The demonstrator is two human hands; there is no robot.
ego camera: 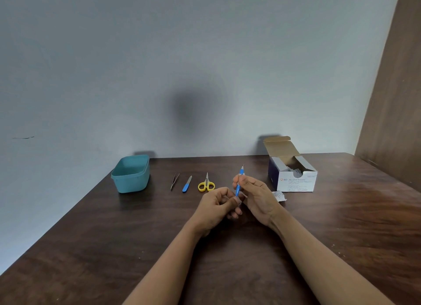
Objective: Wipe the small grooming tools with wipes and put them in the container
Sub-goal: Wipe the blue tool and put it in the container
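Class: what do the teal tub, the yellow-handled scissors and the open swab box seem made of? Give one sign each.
Teal rectangular tub: probably matte plastic; moulded rim, even colour.
Small yellow-handled scissors: handles look plastic, grey blades likely metal.
Open white-and-blue swab box: cardboard; brown unprinted inner flap, creased folds.

blue-handled tool (241, 171) upright in right hand (256, 197), left hand (217, 205) at its base

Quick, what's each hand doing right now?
Left hand: fingers pinch the lower end of the blue-handled tool.
Right hand: fingers grip the same tool's handle, tip pointing up.
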